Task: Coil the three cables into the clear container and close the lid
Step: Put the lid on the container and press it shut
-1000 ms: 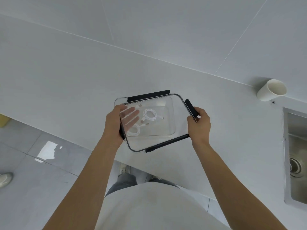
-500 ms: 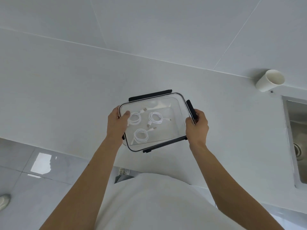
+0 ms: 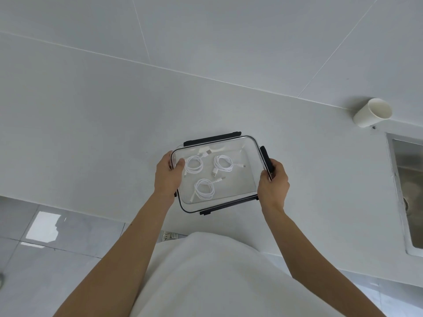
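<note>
Clear container [image 3: 240,186] sits on the white desk [image 3: 91,122], close to the front edge, with the person's hands at its two short ends. Its lid [image 3: 249,145] is just as clear, so lid and wall are hard to tell apart; only the dark rim marks the outline. Three white cables lie coiled on the bottom, each apart from the others: the far-left coil [image 3: 194,164], the far-right coil [image 3: 223,163] and the near coil [image 3: 204,189]. A plug end by the far wall is blurred by reflections.

The left end of the container is hidden behind the left hand [image 3: 166,177], so any latch there cannot be seen. The far latch [image 3: 212,138], the right latch [image 3: 265,156] and the near latch [image 3: 229,205] show as black bars, but I cannot tell whether they are snapped down.

The left hand grips the left edge, thumb lying on top of the lid, the other fingers out of sight down the side. The right hand [image 3: 273,184] has its fingers [image 3: 272,167] curled round the right latch.

A white cup [image 3: 372,113] stands at the back of the desk, well apart. The sink [image 3: 409,191] is cut off by the right border.
</note>
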